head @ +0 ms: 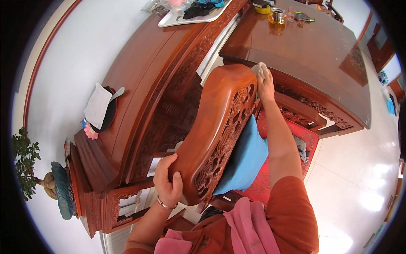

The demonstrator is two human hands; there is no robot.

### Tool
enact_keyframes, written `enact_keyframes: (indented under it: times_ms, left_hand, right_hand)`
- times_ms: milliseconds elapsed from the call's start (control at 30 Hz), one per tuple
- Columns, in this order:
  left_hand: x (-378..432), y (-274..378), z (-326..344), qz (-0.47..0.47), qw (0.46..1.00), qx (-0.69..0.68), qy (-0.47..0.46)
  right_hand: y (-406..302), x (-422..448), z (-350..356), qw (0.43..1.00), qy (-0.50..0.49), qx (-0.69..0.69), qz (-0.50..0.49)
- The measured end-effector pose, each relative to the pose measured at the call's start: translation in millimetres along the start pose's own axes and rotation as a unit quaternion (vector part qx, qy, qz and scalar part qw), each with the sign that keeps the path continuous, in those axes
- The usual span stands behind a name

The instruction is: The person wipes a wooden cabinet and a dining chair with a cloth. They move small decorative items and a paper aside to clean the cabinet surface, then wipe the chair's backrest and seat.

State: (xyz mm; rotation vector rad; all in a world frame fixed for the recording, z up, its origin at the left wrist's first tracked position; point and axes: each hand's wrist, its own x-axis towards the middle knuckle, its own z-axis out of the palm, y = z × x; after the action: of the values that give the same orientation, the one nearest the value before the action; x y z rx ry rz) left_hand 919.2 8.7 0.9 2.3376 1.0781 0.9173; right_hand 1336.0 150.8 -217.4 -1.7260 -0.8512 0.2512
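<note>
A carved wooden chair back [211,127] with a broad, smooth top rail stands tilted before me. My left hand [168,181] rests on the rail's near end, fingers and thumb spread over the wood. At the rail's far end, my right hand [265,85] presses a crumpled pale cloth [260,68] against the edge. A blue cushion [245,158] leans on the carved face, above a red patterned seat pad [288,133]. A pink towel [249,225] hangs over my front.
Left of the chair runs a long wooden cabinet [139,76] bearing a tray [190,22] and a black round dish [111,117] with paper on it. A glass-topped wooden table [304,54] behind holds a glass teapot [277,16] and small glasses. A potted plant [27,162] stands far left.
</note>
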Motion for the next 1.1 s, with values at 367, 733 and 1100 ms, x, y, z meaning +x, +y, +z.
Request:
enact_keyframes:
  times_ms: [367, 733, 1100]
  left_hand:
    - [-0.3, 0.5, 1.6, 0.010, 1.000, -0.002, 0.000]
    - [-2.7, -0.7, 2.7, 0.002, 1.000, -0.003, 0.004]
    - [-1.6, -6.5, 4.2, 0.037, 0.999, -0.027, 0.017]
  right_hand:
    - [-34.2, -159.1, -18.5, 0.993, -0.004, 0.107, 0.038]
    - [-139.7, -201.6, -26.4, 0.986, -0.007, 0.084, -0.142]
    - [-134.0, -108.4, -20.6, 0.991, 0.030, 0.087, -0.100]
